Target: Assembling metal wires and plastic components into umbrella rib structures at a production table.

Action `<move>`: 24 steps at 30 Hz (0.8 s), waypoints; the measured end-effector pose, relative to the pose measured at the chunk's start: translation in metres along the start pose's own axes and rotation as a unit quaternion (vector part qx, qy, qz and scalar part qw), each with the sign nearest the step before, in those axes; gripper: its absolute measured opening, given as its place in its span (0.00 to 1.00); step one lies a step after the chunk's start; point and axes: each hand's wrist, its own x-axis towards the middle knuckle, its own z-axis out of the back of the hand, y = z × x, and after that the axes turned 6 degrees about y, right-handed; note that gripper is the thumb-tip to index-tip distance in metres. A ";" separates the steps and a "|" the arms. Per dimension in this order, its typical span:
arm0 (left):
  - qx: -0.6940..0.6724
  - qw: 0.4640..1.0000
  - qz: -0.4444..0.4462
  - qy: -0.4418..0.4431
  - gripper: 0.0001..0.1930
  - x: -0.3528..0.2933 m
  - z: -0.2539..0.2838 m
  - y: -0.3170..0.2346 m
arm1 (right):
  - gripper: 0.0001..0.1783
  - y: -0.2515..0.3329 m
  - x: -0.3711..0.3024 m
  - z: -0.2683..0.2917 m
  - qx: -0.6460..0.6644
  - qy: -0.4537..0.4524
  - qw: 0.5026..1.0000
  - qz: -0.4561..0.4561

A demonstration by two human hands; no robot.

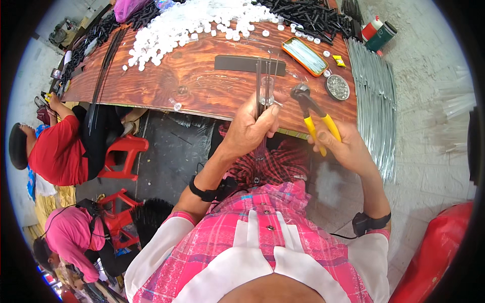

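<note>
My left hand (250, 126) is closed round several thin dark rods (258, 81), which stand upright above my fingers at the table's near edge. A clear plastic cylinder (268, 87) is among the rods, against my thumb and fingers. In my right hand (346, 146) are pincers with yellow handles (331, 127). Their dark metal head (300, 92) is just right of the rods and apart from them. A dark flat bar (242, 64) lies on the wood behind my left hand.
The wooden table (197, 93) carries white round caps (156, 48) and black tubes (318, 25). An orange-rimmed tin (305, 55) of thin pins and a bowl (337, 87) of small metal parts stand right. Metal rods (376, 96) line the right edge. Two people (60, 151) are at left.
</note>
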 end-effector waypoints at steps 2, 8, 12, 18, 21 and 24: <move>0.011 0.999 0.012 -0.029 0.14 0.000 -0.004 -0.002 | 0.14 0.010 -0.001 0.001 -0.113 -0.020 0.993 0.009; 0.010 1.000 -0.007 -0.025 0.14 -0.001 -0.010 0.000 | 0.18 0.027 0.001 0.009 -0.448 -0.118 0.868 0.181; 0.012 0.999 0.008 -0.031 0.16 -0.002 -0.013 -0.004 | 0.24 0.043 0.000 0.015 -0.547 -0.098 0.817 0.157; -0.012 1.000 0.010 -0.002 0.16 -0.001 -0.010 -0.002 | 0.24 0.050 0.001 0.018 -0.612 -0.126 0.755 0.197; -0.037 0.999 0.015 0.018 0.17 -0.004 -0.005 -0.005 | 0.21 0.054 0.001 0.019 -0.607 -0.116 0.761 0.199; -0.045 0.998 0.013 0.051 0.21 -0.005 0.002 -0.003 | 0.15 0.051 0.000 0.015 -0.566 -0.088 0.801 0.173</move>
